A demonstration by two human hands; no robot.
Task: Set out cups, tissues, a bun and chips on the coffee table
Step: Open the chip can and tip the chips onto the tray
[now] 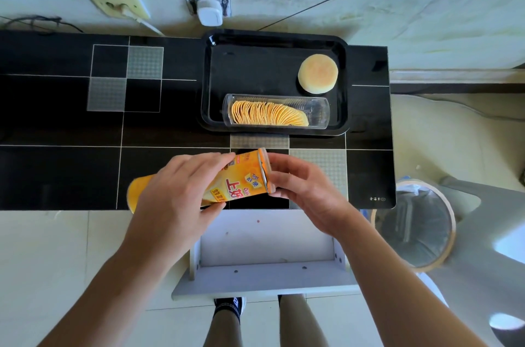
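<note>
Both hands hold an orange chip can [227, 184] on its side just above the near edge of the black coffee table [56, 119]. The left hand [176, 193] wraps round the middle of the tube, fingers curled over the top and thumb underneath. The right hand [298, 187] grips the lid [265, 170] at the can's right end, its fingertips bent round the rim (whether the lid is seated or loose I cannot tell). Beyond the can, a black tray [272, 39] lies at the table's far edge, toward its right end. Along the tray's near side lies a clear plastic sleeve [315, 110] with a row of chips [267, 113] inside; the bun [318, 74] sits in the far right corner of the tray, apart from the sleeve. A bin [414, 221] stands on the floor past the table's right edge
</note>
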